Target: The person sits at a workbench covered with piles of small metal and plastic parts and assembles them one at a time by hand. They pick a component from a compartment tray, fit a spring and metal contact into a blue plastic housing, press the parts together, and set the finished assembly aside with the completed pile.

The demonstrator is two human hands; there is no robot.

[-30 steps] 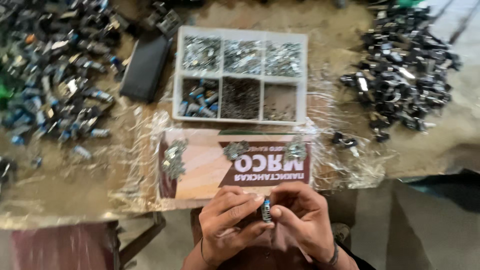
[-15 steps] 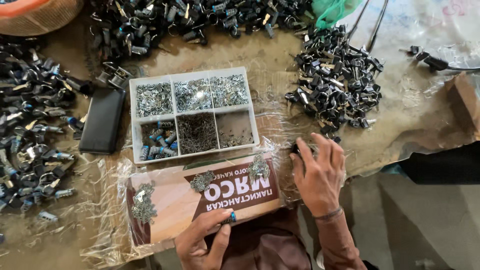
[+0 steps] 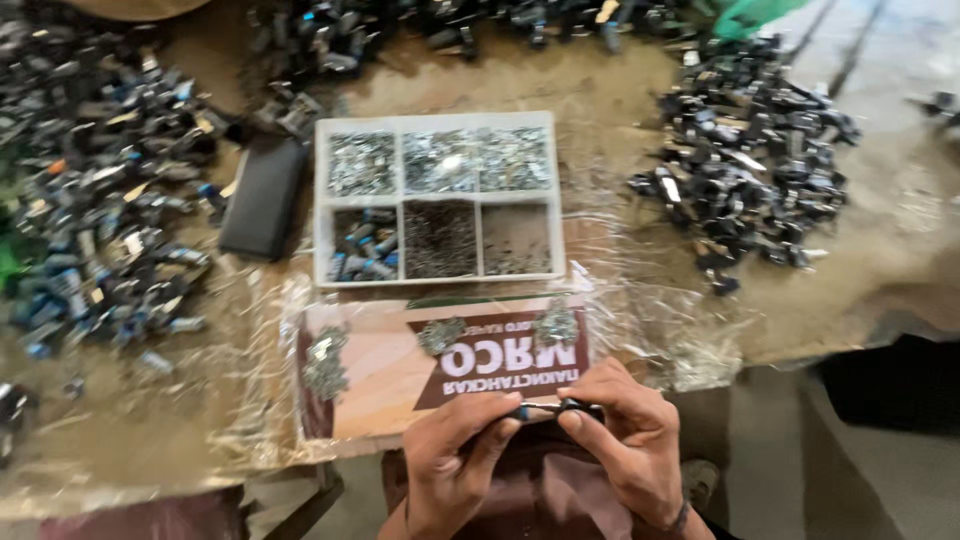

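At a table (image 3: 880, 270) heaped with dark parts, a divided tray (image 3: 438, 200) sits beyond a printed board (image 3: 380, 375). Near edge: left hand (image 3: 455, 465) and right hand (image 3: 625, 440) pinch a small part (image 3: 548, 408) between fingertips, apparently mid-assembly; fitting calls for fine alignment.

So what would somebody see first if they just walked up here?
Probably the white compartment tray in the middle of the table, full of tiny metal bits. Then the big dark heaps of small parts, one on the left and one on the right. Near the bottom, left hand and right hand pinch one small part.
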